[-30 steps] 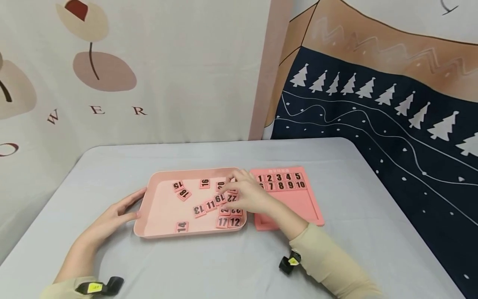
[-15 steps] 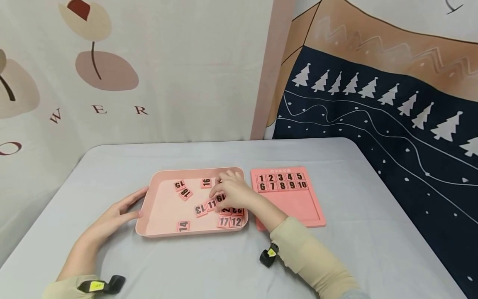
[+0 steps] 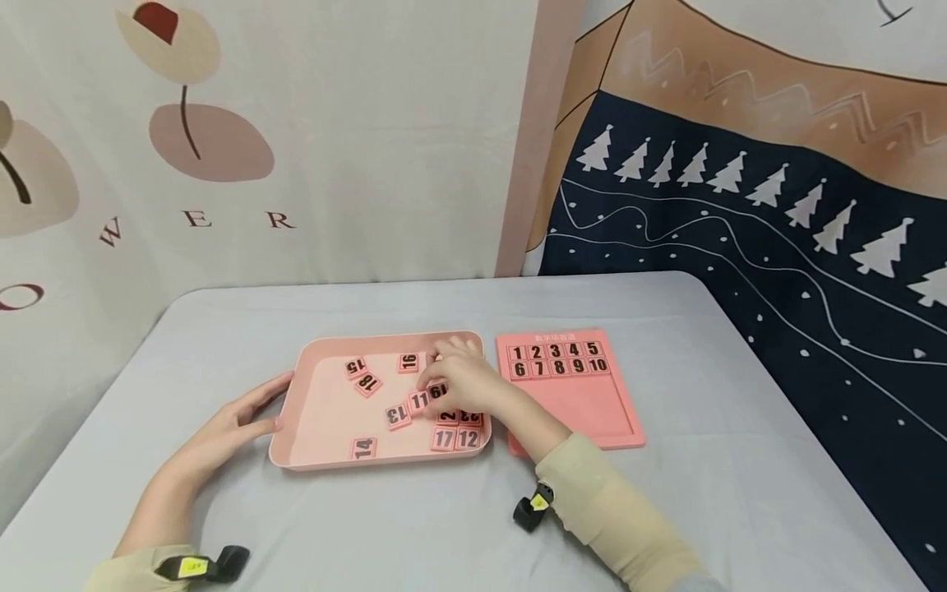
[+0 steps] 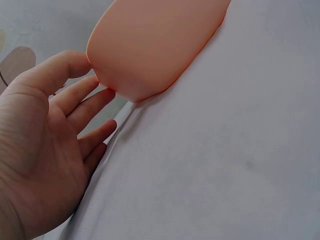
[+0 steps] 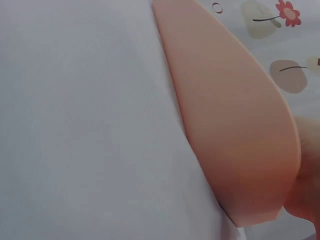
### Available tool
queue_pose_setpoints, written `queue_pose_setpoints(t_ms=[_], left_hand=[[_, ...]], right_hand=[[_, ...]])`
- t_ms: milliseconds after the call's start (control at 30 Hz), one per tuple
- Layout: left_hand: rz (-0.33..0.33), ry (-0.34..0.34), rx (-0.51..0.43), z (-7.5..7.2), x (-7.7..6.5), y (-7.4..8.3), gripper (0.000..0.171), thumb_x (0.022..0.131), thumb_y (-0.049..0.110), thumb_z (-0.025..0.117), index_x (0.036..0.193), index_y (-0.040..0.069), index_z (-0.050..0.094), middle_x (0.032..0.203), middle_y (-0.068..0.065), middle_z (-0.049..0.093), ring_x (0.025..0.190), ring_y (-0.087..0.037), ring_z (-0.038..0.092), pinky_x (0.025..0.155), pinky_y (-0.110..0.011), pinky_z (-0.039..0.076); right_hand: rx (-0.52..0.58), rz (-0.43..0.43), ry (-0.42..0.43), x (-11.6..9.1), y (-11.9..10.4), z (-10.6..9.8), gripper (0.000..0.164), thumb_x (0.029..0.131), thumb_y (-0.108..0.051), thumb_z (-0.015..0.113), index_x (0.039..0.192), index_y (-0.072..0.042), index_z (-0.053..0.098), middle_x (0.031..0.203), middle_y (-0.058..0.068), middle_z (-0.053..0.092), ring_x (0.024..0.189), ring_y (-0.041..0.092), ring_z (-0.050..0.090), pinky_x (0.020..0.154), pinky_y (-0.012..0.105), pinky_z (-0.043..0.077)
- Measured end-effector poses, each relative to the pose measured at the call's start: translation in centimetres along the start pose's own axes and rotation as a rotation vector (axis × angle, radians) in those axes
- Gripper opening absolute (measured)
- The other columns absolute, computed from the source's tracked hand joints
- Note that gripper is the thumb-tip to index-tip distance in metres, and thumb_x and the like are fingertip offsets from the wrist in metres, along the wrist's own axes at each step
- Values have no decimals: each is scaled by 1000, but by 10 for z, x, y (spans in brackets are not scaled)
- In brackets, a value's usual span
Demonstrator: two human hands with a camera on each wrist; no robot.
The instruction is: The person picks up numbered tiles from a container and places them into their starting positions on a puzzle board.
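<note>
A pink tray [image 3: 321, 411] holds several loose pink number tiles. My left hand [image 3: 229, 427] is at its left end, and in the left wrist view the thumb and some fingertips touch the outer wall of the tray [image 4: 150, 45]. Over the right part of the tray, my right hand [image 3: 466, 380] reaches down with bent fingers. The fingertips are around the number 11 tile [image 3: 418, 400] and the number 19 tile [image 3: 438, 392]; whether they pinch one is unclear. Near them lies the number 13 tile [image 3: 397, 416]. The right hand covers some other tiles.
To the tray's right lies a pink number puzzle board [image 3: 577, 411], its top two rows filled with tiles 1 to 10. The number 14 tile [image 3: 363, 448] is near the tray's front wall. A pale cloth [image 3: 370, 526] covers the table.
Over the last second my right hand has moved slightly left across the tray, uncovering the board's number 6 tile. Tiles 11 and 19 have shifted a little. My left hand stays at the tray.
</note>
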State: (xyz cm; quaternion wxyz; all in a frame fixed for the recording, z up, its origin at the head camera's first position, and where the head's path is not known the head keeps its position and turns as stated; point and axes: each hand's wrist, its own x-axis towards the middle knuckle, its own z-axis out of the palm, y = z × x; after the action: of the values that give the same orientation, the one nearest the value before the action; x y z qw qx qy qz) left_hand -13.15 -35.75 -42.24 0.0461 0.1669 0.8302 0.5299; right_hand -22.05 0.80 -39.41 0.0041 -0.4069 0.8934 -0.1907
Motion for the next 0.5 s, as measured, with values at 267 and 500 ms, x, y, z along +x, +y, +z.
queue_pose_setpoints(t_ms=[267,500], left_hand=[[-27,-6,-2,1,-1,2,63,94,5,58,150,6,30,153,-7,31,132,9,25,98,-5,23],[-23,-1,9,1,-1,2,63,93,4,59,150,6,31,152,-7,32,132,9,26,97,-5,23]], right_hand=[[96,-42,94,-22,-1,-19,31,68,-40,85,93,-26,74,108,-6,48,109,17,39,101,41,26],[127,-22,166,-48,7,-42,27,67,-32,86,90,-25,74,105,-7,46,102,19,39,91,38,31]])
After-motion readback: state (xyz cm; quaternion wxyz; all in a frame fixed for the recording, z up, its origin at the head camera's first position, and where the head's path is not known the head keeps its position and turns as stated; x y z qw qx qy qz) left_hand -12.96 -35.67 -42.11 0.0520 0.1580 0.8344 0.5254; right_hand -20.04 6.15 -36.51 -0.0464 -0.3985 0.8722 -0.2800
